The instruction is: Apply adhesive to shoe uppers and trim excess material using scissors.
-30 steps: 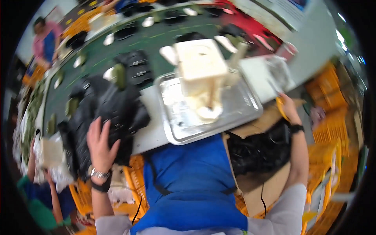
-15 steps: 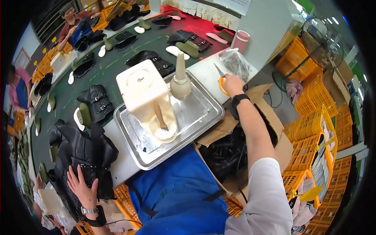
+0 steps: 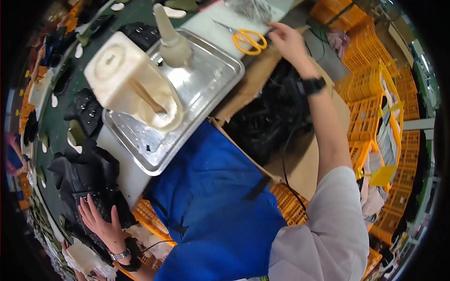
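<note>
Since the earlier frame our view had swung closer over the bench, so the metal tray (image 3: 206,89) filled more of the picture, and our right hand (image 3: 287,43) had shifted from beside the yellow-handled scissors (image 3: 247,38) to just right of them, at the edge of the white bench top (image 3: 213,28). Its fingers were curled and reaching toward the crinkled clear plastic bag (image 3: 251,8); we could not tell whether they gripped anything. A black watch (image 3: 311,85) sat on that wrist, above the open cardboard box (image 3: 290,159) of black material.

Our left hand (image 3: 99,220) stayed flat, fingers spread, pressing on the pile of black shoe uppers (image 3: 84,178) at the lower left, holding nothing closed. The two hands were well apart, with our blue apron (image 3: 211,201) between them.

On the tray stood a cream plastic container (image 3: 126,79) and a cone-tipped bottle (image 3: 171,42). Orange crates (image 3: 375,79) stood to the right.
</note>
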`<state>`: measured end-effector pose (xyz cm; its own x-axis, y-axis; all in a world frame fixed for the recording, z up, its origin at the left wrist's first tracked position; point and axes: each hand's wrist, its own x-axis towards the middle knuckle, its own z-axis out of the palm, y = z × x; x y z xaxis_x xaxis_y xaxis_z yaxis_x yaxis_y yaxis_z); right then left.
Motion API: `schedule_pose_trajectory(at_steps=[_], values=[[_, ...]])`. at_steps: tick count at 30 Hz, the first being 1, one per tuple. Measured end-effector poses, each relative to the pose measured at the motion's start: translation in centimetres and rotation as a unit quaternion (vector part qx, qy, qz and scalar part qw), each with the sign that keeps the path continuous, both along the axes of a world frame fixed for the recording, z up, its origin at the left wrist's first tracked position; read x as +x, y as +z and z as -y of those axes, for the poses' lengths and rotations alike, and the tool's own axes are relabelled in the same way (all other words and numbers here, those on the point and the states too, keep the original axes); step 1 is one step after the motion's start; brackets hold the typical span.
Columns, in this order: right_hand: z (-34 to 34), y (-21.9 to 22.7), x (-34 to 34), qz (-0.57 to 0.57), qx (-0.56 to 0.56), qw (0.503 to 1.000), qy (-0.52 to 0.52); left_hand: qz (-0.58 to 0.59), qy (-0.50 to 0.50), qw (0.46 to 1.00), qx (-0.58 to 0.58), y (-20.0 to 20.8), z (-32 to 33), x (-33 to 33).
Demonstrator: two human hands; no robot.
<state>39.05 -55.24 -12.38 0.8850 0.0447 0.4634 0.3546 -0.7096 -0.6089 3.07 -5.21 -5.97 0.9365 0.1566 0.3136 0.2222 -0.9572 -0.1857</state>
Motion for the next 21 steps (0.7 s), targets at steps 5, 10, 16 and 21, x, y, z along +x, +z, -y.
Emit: schedule_pose_trajectory(at_steps=[5, 10, 16, 21], values=[[5.6, -4.2, -14.8, -0.423, 0.198, 0.883, 0.046, -0.048, -0.175, 0.967, -0.181, -0.1, 8.0, 3.7], [4.3, -21.6, -20.2, -0.523, -0.082, 0.830, 0.175, -0.149, -0.274, 0.918, -0.246, -2.0, 14.6, 6.8], [-5.7, -29.3, -20.2, -0.534, -0.297, 0.789, 0.067, -0.215, -0.256, 0.912, -0.239, -3.3, 14.8, 6.6], [-5.8, -35.4, -20.0, -0.467, -0.367, 0.803, -0.041, -0.265, -0.193, 0.920, -0.215, -3.2, 13.3, 5.3]])
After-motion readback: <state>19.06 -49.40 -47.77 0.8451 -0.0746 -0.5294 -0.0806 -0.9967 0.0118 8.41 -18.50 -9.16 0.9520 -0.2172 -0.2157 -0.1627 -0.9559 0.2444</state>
